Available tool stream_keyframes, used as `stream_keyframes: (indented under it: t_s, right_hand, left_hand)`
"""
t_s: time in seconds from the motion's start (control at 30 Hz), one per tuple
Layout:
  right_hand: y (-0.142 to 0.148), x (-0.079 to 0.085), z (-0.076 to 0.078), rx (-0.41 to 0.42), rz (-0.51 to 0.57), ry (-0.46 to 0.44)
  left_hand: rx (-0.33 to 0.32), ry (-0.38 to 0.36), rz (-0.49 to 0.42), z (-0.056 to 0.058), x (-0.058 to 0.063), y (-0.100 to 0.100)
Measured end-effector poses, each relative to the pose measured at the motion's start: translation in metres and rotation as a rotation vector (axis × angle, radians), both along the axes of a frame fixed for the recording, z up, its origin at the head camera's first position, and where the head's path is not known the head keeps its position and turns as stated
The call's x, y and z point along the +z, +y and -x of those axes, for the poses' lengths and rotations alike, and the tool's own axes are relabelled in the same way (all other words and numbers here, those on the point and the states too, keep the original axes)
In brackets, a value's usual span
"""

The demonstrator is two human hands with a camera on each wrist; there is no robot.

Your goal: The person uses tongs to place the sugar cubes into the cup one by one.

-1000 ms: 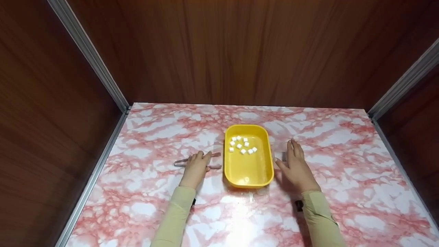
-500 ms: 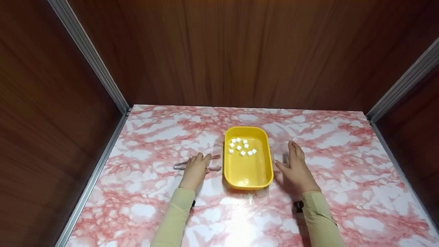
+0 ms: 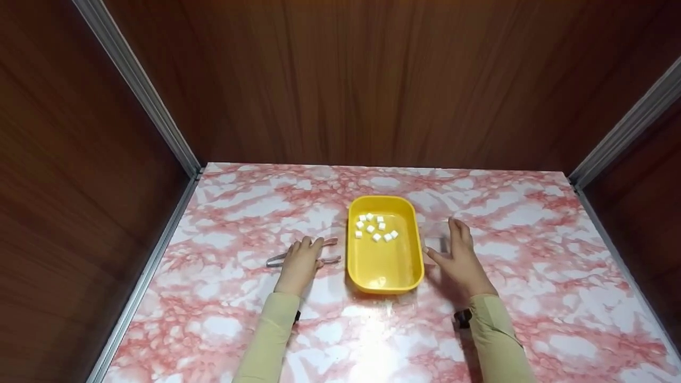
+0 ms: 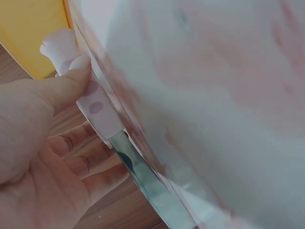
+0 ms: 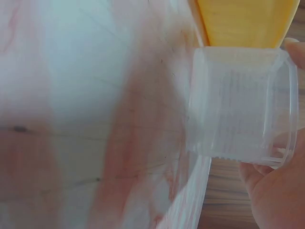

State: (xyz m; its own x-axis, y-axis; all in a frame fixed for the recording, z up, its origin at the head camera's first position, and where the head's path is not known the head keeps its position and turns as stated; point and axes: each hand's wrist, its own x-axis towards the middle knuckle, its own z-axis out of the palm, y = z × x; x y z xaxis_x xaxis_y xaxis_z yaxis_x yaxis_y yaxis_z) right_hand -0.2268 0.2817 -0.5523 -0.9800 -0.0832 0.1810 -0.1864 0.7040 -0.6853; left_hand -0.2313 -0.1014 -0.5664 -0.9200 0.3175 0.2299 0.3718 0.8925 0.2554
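Observation:
A pair of metal tongs [image 3: 275,261] with pink ends lies sideways left of the yellow tray [image 3: 385,268]. My left hand [image 3: 300,265] grips the tongs from above; in the left wrist view the thumb presses one spotted pink end [image 4: 97,109], fingers by the other side. On the tray's right stands a small clear plastic container [image 5: 238,105]. My right hand [image 3: 465,265] holds it between thumb and fingers near its rim. Several white cubes [image 3: 371,229] sit in the far half of the tray.
The table [image 3: 223,322] has a red and white marbled top. Brown wood-grain panels [image 3: 367,80] rise at the back and on both sides, joined by grey metal corner strips [image 3: 143,85]. Light glares off the tabletop in front of the tray.
My left hand and the tongs have shifted slightly left, away from the tray. The right hand stays at the clear container, with only small finger movement. Tray and cubes keep their arrangement.

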Motion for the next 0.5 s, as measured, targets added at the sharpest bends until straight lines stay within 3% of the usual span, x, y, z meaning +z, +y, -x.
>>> stream_keyframes:
  t_s: [0.17,0.5]
  right_hand:
    - [0.000,0.000,0.000,-0.001,-0.044,0.017]
    - [-0.001,-0.002,0.001,-0.005,-0.031,0.062]
  left_hand:
    - [0.004,0.003,0.005,-0.001,0.003,-0.003]
    - [-0.001,0.025,-0.010,-0.007,0.018,-0.007]
